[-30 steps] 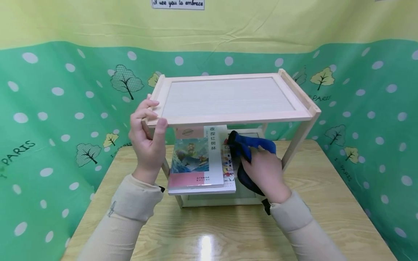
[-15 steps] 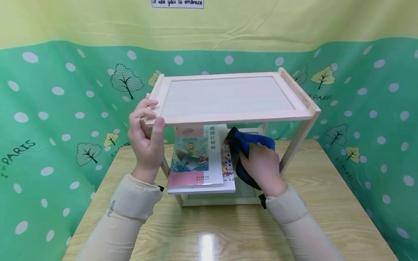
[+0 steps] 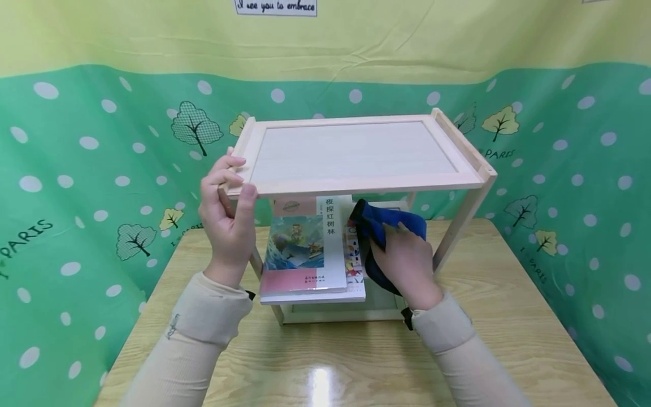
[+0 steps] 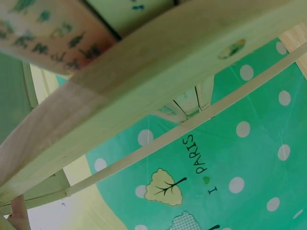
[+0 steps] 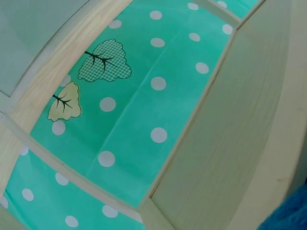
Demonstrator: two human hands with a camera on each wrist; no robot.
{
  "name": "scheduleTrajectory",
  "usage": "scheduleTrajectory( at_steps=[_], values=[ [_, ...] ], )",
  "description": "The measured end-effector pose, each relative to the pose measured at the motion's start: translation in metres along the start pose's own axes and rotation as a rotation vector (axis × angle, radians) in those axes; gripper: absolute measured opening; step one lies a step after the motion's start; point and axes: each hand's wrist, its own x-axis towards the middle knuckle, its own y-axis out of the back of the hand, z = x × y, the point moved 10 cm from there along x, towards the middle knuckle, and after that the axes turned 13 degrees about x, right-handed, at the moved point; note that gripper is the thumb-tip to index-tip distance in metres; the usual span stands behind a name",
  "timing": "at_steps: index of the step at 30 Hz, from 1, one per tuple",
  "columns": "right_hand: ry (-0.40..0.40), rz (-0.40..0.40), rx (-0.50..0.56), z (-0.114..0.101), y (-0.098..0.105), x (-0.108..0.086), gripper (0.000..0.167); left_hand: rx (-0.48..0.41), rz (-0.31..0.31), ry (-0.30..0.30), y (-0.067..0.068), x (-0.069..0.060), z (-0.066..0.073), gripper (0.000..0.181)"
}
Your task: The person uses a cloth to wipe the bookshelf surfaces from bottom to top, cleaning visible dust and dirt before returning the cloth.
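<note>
A pale wooden two-tier shelf [image 3: 351, 150] stands on the table. My left hand [image 3: 226, 220] grips its upper left front corner, thumb at the front edge and fingers over the side rail. Between the tiers lies a book with a sea picture on its cover [image 3: 297, 243], on top of another book [image 3: 357, 287]. Just right of them, under the top panel, my right hand [image 3: 407, 257] holds a bunched blue cloth [image 3: 404, 217] with black parts. A corner of the blue cloth [image 5: 290, 213] enters the right wrist view. The fingertips under the cloth are hidden.
The wood-grain table [image 3: 320, 362] extends in front and to both sides. Behind hangs a green and yellow curtain [image 3: 102, 169] with dots and trees. The shelf's right front leg [image 3: 463, 226] stands close to my right hand, and the lower panel [image 3: 346, 314] lies beneath the books.
My right hand has shifted slightly left with the blue cloth, whose folds have changed a little. The left hand keeps its place on the shelf corner, and the books stay put.
</note>
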Motion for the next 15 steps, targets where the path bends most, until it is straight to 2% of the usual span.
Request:
scheduleTrajectory(
  at_steps=[8,15],
  values=[
    [-0.046,-0.018,0.041,0.0062,-0.0004,-0.0013,0.045,0.007,0.003,-0.005,0.0013,-0.0003,-0.0012,0.046],
    [-0.028,0.028,0.053,0.0028,0.0051,-0.0069,0.047,0.01,0.009,-0.02,0.0008,0.0013,0.0003,0.045]
  ],
)
